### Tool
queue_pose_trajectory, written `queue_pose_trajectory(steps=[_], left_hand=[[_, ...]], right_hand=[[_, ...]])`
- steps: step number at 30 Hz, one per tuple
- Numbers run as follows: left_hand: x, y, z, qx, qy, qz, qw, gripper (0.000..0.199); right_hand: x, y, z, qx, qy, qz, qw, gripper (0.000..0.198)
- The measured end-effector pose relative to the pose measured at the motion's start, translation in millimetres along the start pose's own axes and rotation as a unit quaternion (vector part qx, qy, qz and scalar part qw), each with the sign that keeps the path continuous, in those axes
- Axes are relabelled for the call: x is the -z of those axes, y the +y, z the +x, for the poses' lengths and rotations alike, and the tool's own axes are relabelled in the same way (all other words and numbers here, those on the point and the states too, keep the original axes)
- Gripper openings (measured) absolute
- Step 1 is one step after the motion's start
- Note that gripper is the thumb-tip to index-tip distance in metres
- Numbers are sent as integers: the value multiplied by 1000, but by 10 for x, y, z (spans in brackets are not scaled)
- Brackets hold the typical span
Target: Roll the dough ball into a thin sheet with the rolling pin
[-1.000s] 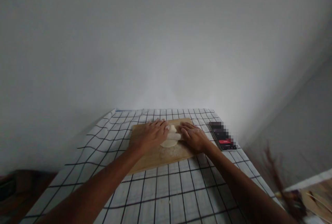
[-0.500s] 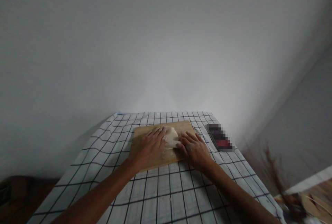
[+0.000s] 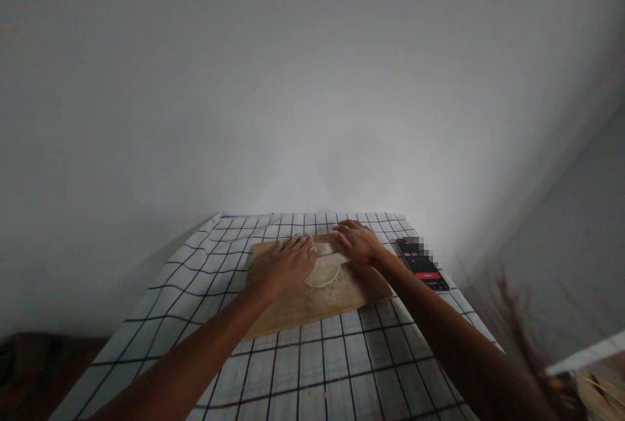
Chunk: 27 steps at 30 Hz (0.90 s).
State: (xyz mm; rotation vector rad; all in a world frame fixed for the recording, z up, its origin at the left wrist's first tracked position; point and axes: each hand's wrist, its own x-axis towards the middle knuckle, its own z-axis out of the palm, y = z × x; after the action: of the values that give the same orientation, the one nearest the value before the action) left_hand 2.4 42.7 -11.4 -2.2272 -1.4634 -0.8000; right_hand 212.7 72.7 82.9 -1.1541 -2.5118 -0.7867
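- Dough (image 3: 322,278) lies under the rolling pin (image 3: 333,259), between left hand (image 3: 297,259) and right hand (image 3: 359,243).
- Both hands rest flat, fingers outstretched, over the rolling pin's ends.

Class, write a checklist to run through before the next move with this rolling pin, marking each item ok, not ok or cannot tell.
1. Left hand at the rolling pin's left end: ok.
2. Right hand at its right end: ok.
3. Pin lying across the dough: ok.
4. Dough within the board's edges: ok.
5. Phone off the board: ok.
6. Dough evenly thick: cannot tell.
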Motion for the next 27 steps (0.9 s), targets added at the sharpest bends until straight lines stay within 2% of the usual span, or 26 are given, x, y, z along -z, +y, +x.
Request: queue_pose_trajectory(steps=[3,7,12,19,24,27], left_hand=[[38,60,-33,12,24,-1,1000,44],[42,134,-77,11,63,-10,998,43],[12,189,-146,-16,108,-40,993,45],[38,258,-363,-29,128,-33,991,46],[-24,252,-563,-49,162,-23,985,48],[-61,250,-661,-50,173,-26,983,50]], right_hand=[[-101,88,-4,8,-9,7,1000,38],[-147,34,-212,-1,-8,3,1000,39],[-82,-214,-585,-27,27,2,999,41],[105,-657,-998,-55,59,32,996,36],[127,-910,-1183,-58,70,42,995,28],[89,-964,-1213,-75,77,21,994,25]])
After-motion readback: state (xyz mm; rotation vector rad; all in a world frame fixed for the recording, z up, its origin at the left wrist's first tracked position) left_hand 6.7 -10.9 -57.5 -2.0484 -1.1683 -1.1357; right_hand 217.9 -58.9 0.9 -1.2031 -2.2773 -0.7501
